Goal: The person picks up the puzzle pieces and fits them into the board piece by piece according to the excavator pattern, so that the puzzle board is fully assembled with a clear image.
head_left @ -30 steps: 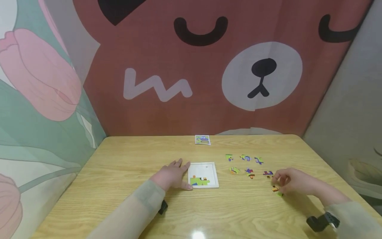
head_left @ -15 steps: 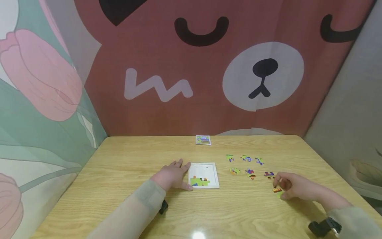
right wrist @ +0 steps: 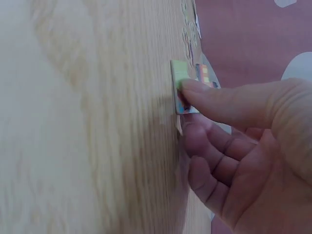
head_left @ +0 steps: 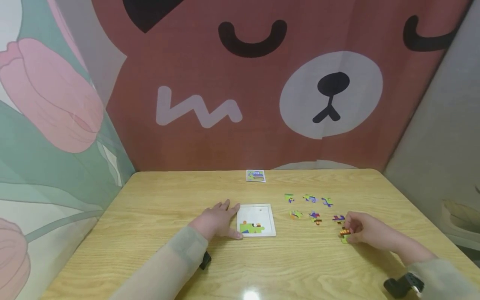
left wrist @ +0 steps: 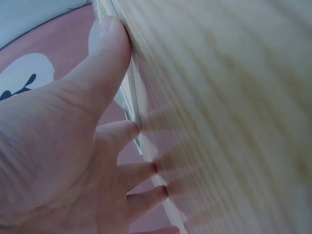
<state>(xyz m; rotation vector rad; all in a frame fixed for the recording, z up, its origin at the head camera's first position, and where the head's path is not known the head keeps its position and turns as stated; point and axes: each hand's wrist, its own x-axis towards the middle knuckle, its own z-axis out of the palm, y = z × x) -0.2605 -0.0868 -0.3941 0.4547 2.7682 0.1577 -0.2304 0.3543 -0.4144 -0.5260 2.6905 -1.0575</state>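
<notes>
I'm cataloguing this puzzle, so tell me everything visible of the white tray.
The white puzzle tray lies flat on the wood-grain table: squarish, thin-rimmed, material unclear. Mostly green puzzle pieces occupy its near-left part; the rest looks bare white, except a small dark spot toward the far right. The left hand touches its left side.

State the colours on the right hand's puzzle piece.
The puzzle piece has green, red, yellow and blue; best view: right wrist.

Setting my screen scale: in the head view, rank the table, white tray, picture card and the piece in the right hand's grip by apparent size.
1. Table
2. White tray
3. Picture card
4. Held piece, by its visible part; the right hand hides some.
</notes>
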